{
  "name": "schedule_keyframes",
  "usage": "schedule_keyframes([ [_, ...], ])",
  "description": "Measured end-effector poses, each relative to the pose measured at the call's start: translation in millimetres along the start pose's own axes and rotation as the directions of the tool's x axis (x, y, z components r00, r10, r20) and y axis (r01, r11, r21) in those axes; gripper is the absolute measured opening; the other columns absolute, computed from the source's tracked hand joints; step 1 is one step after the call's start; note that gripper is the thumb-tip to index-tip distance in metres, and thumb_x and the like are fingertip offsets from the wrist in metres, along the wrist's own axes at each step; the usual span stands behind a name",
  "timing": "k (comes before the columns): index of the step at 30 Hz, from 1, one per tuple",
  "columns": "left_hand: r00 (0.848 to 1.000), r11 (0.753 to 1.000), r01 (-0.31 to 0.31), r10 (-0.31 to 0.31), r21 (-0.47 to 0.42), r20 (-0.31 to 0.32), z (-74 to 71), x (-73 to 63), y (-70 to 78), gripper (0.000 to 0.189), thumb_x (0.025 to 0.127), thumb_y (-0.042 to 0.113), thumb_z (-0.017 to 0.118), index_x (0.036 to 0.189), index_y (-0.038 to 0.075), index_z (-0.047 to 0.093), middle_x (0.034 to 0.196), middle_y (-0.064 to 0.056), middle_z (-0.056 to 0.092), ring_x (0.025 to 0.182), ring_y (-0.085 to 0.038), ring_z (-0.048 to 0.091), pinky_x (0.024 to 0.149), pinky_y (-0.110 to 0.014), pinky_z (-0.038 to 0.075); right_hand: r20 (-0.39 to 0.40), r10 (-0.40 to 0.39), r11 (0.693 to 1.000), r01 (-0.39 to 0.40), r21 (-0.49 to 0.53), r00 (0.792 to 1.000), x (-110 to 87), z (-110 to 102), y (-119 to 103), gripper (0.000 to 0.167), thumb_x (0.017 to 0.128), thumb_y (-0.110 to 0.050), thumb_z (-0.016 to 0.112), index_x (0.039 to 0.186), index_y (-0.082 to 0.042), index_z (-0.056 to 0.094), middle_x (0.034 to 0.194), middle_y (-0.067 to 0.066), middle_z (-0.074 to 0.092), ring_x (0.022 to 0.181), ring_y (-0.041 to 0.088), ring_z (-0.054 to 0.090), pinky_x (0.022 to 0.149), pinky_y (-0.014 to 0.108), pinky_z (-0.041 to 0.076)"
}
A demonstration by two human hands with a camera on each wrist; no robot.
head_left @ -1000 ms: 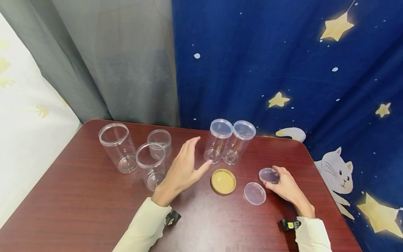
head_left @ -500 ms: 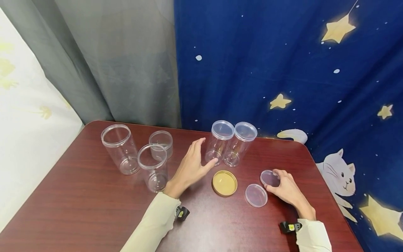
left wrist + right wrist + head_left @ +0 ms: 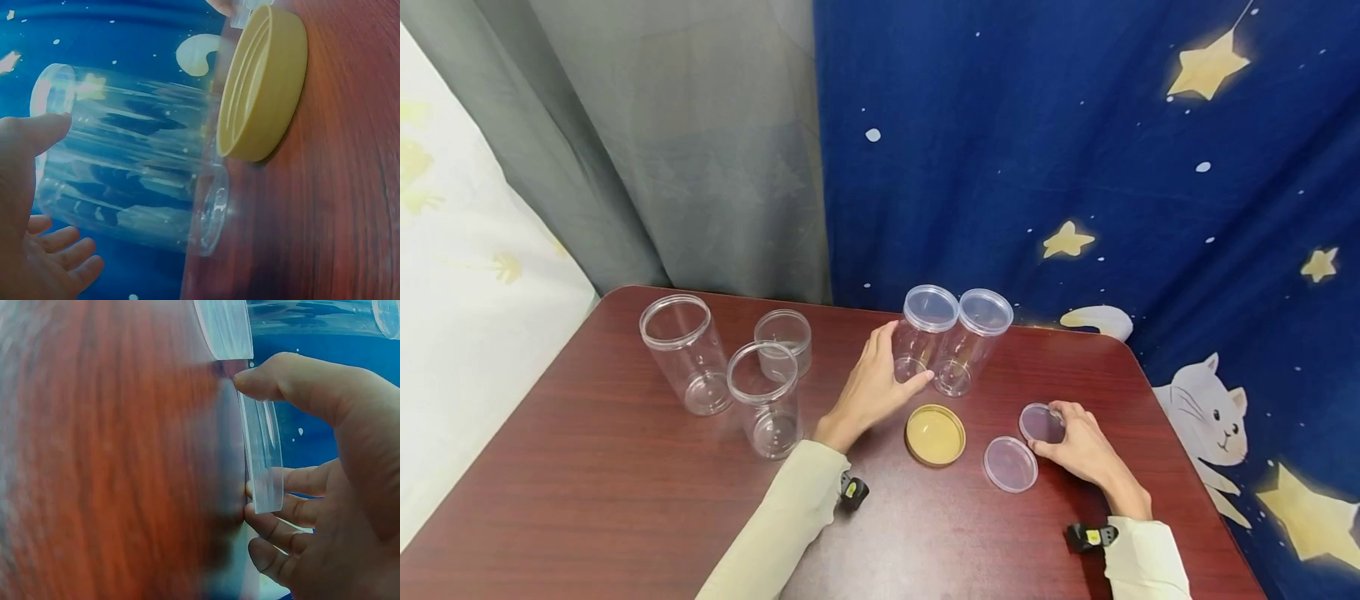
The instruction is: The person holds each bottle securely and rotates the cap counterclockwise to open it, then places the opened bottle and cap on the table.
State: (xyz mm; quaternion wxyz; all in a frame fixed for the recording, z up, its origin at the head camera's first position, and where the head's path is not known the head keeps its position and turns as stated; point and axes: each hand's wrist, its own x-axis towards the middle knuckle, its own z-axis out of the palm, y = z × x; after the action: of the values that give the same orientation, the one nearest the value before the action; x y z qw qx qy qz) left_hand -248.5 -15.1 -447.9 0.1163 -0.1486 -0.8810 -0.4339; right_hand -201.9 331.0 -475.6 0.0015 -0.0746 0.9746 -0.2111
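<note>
Here's the left hand (image 3: 871,386), wide open around the leftmost lidded jar (image 3: 919,342), just right of centre, contact unclear; lower right, the right hand (image 3: 1084,447) grips a clear lid (image 3: 1039,423) by its rim. Light, slick, springy plastic, probably: jar best held mid-wall, lid edgewise.

On the reddish-brown, wood-grained tabletop (image 3: 625,500) are set, at left, two tall open clear-plastic jars (image 3: 688,358) (image 3: 766,404) and one short clear-plastic jar (image 3: 793,346); toward the far edge, two tall lidded clear-plastic jars (image 3: 925,335) (image 3: 970,343); nearer, one round golden lid (image 3: 936,436) and two round clear-plastic lids (image 3: 1011,464) (image 3: 1039,422).
</note>
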Motion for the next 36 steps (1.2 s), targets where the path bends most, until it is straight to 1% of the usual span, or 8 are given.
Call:
schedule_keyframes([
  [5,0.998,0.998,0.057,-0.057,-0.012,-0.007,6.4,7.1,0.4,0.098,0.079,0.041,0.081,0.151,0.004,0.026,0.147,-0.015,0.042,0.135,-0.029,0.044,0.112,-0.047,0.037,0.011,0.013,1.0,-0.013,0.002,1.0,1.6,0.3,0.0,0.072,0.076,-0.03,0.081,0.127,0.01,0.049,0.122,0.028,0.054,0.11,0.04,0.046,0.091,0.055,0.045],
  [11,0.992,0.991,0.124,-0.125,-0.056,-0.021,13.6,14.7,1.7,0.106,0.076,0.042,0.083,0.154,0.007,0.021,0.15,-0.016,0.04,0.137,-0.032,0.043,0.112,-0.05,0.037,0.02,0.016,1.0,-0.017,0.012,1.0,2.8,1.0,1.8,0.074,0.076,-0.031,0.082,0.129,0.009,0.047,0.125,0.028,0.052,0.111,0.04,0.044,0.09,0.056,0.045],
  [14,0.986,0.984,0.16,-0.163,-0.079,-0.041,17.9,16.3,3.0,0.107,0.074,0.043,0.085,0.154,0.007,0.022,0.149,-0.017,0.042,0.134,-0.035,0.046,0.109,-0.053,0.04,0.028,0.011,1.0,-0.011,0.02,1.0,2.8,1.0,2.5,0.074,0.077,-0.031,0.082,0.129,0.008,0.047,0.125,0.028,0.051,0.111,0.041,0.043,0.09,0.056,0.044],
  [17,0.98,0.979,0.183,-0.189,-0.092,-0.06,21.4,16.6,5.5,0.107,0.073,0.043,0.086,0.153,0.008,0.024,0.147,-0.018,0.044,0.13,-0.038,0.05,0.106,-0.055,0.041,0.032,0.008,1.0,-0.009,0.029,0.999,2.4,0.3,2.1,0.073,0.077,-0.031,0.082,0.129,0.008,0.048,0.125,0.028,0.051,0.111,0.041,0.043,0.09,0.055,0.042],
  [22,0.976,0.977,0.195,-0.202,-0.09,-0.077,27.0,18.8,6.1,0.107,0.073,0.043,0.086,0.153,0.01,0.023,0.147,-0.018,0.045,0.128,-0.039,0.051,0.105,-0.055,0.042,0.032,0.001,0.999,-0.002,0.035,0.999,2.5,0.3,2.0,0.073,0.077,-0.03,0.083,0.129,0.008,0.048,0.124,0.028,0.051,0.111,0.042,0.043,0.09,0.055,0.042],
  [26,0.977,0.977,0.19,-0.197,-0.093,-0.079,30.1,21.3,4.8,0.106,0.074,0.043,0.085,0.153,0.01,0.023,0.147,-0.018,0.045,0.129,-0.038,0.051,0.105,-0.054,0.042,0.03,0.0,0.999,-0.001,0.034,1.0,3.8,1.9,4.1,0.073,0.077,-0.031,0.083,0.129,0.007,0.048,0.125,0.027,0.05,0.111,0.041,0.043,0.089,0.055,0.042],
  [30,0.978,0.977,0.182,-0.191,-0.106,-0.082,32.1,23.0,4.8,0.103,0.074,0.041,0.085,0.152,0.009,0.025,0.146,-0.016,0.046,0.129,-0.037,0.051,0.106,-0.053,0.042,0.039,0.008,0.999,-0.01,0.037,0.999,4.7,2.2,5.9,0.074,0.077,-0.03,0.082,0.13,0.007,0.047,0.126,0.027,0.05,0.111,0.041,0.042,0.089,0.055,0.042],
  [36,0.975,0.973,0.191,-0.203,-0.128,-0.086,33.9,22.6,4.8,0.099,0.076,0.039,0.084,0.151,0.007,0.028,0.146,-0.016,0.046,0.129,-0.036,0.051,0.107,-0.052,0.042,0.051,0.019,0.999,-0.021,0.039,0.999,3.7,1.4,6.9,0.075,0.077,-0.03,0.083,0.13,0.008,0.047,0.127,0.028,0.049,0.111,0.042,0.042,0.089,0.055,0.042],
])
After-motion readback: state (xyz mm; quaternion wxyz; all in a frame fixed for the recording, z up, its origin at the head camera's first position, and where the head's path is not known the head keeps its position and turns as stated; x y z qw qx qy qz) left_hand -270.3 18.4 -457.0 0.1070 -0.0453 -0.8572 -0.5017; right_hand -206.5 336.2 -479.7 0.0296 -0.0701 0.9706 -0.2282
